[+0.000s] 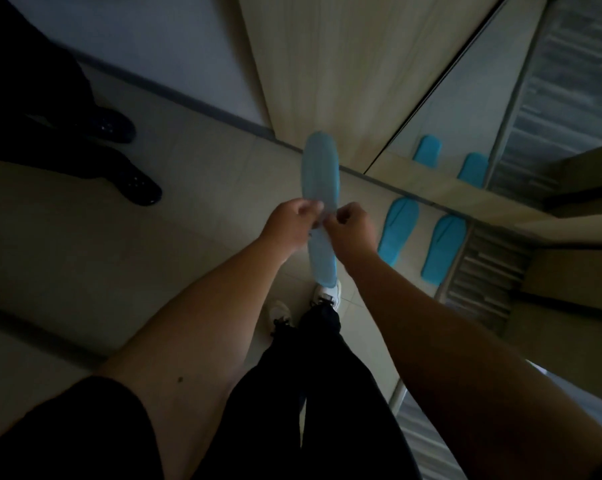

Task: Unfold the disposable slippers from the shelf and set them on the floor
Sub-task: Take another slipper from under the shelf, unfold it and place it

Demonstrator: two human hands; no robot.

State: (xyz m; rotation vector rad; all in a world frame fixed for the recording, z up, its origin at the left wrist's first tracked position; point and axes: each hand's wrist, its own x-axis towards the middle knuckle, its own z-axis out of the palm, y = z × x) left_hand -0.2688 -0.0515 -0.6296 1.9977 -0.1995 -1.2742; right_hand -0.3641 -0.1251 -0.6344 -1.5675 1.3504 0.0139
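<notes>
A flat blue disposable slipper (321, 168) hangs in the air above my feet, long axis pointing away from me. My left hand (290, 223) pinches its left edge at the middle, and my right hand (351, 226) pinches the right edge just opposite. Two more blue slippers (398, 230) (443, 249) lie side by side on the floor to the right, soles flat, close to a mirrored panel.
A wooden cabinet door (344, 64) stands ahead, with a mirror panel (465, 126) reflecting the floor slippers. Another person's dark shoes (138, 187) stand at the left. My white sneakers (323, 294) are below the held slipper. Light tiled floor (154, 254) spreads left.
</notes>
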